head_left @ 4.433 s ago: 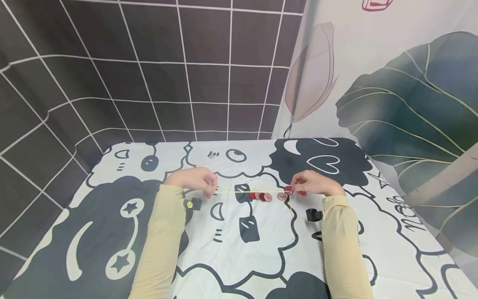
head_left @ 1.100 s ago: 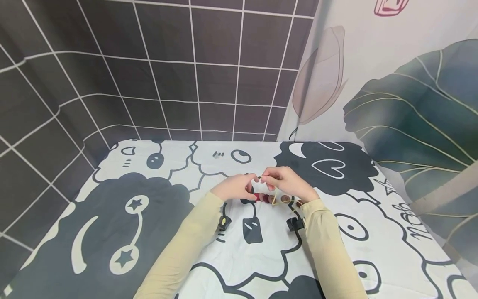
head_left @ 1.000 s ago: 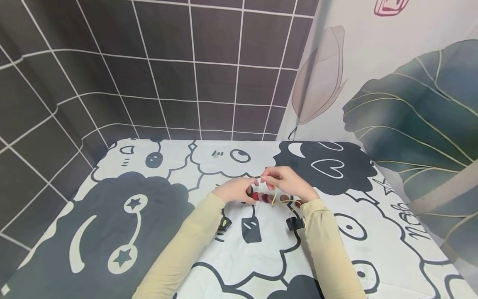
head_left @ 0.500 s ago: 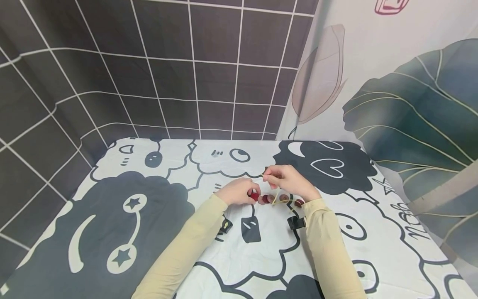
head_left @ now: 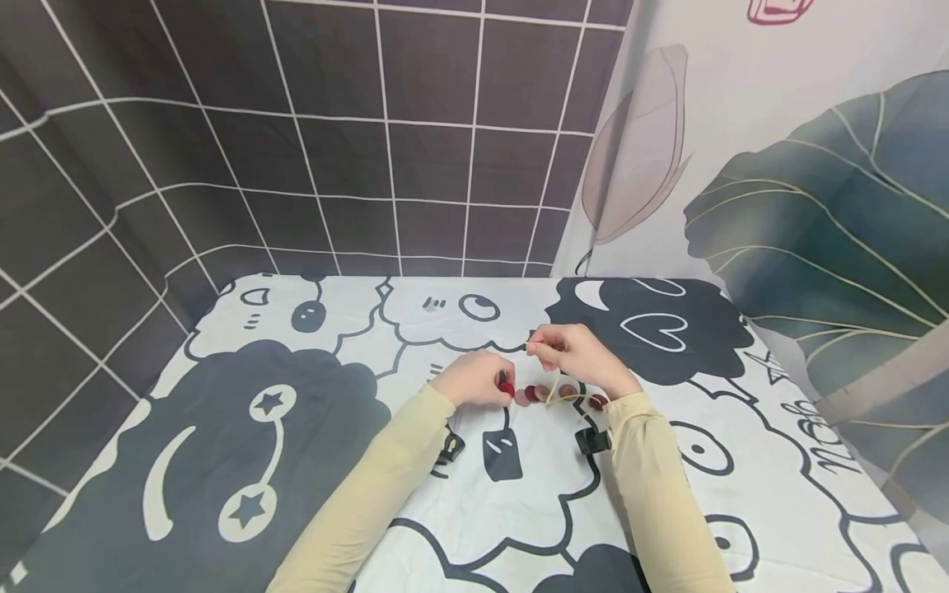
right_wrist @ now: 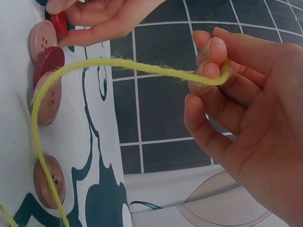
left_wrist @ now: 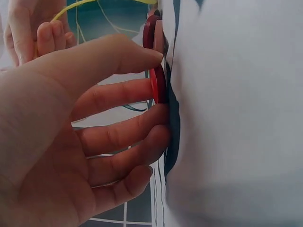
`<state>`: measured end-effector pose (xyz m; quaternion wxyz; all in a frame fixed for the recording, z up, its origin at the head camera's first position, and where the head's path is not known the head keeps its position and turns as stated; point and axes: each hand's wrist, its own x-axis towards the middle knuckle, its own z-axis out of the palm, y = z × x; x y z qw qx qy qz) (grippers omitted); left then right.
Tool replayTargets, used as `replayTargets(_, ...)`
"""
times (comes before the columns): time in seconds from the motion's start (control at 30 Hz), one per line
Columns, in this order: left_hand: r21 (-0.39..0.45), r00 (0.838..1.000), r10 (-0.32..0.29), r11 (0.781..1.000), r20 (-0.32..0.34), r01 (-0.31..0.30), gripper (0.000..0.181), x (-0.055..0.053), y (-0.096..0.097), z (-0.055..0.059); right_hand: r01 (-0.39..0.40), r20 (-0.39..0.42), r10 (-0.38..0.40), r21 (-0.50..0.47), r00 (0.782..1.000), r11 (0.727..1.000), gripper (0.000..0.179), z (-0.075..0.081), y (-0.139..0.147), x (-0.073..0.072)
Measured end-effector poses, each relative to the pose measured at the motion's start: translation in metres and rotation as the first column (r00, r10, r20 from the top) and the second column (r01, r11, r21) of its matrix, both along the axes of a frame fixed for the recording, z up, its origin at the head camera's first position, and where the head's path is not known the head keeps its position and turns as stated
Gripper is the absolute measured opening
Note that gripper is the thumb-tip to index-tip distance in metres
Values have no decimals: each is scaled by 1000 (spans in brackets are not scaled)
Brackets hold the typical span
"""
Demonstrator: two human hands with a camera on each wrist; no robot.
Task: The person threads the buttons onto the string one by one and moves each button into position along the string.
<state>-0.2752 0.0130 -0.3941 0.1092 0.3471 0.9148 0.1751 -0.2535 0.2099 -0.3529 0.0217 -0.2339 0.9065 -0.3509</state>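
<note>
Yellow yarn (right_wrist: 118, 62) crosses buttons (right_wrist: 50, 100) (cloth (right_wrist: 16, 123) beneath).

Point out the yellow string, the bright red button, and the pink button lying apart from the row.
Yellow string (right_wrist: 113, 62): right wrist view, top of its raised arc.
Bright red button (left_wrist: 159, 86): left wrist view, middle of its exposed part.
Pink button (right_wrist: 41, 185): right wrist view, face beside the string.

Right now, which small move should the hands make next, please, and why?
Probably raise the red button toward the yellow string. The left hand pinches that button low by the cloth, while the right hand holds the string above it, so bringing them together would likely make threading possible.
</note>
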Motion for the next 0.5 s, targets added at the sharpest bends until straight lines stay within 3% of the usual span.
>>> replayTargets(0.27,-31,1000,-14,999,-2,14,9,0,-2,1,-16,17,16,18,1000,1000,12,-1,4,1)
replayTargets(0.5,61,999,-32,998,9,31,12,-4,-5,3,-21,21,20,17,1000,1000,10,3,10,2)
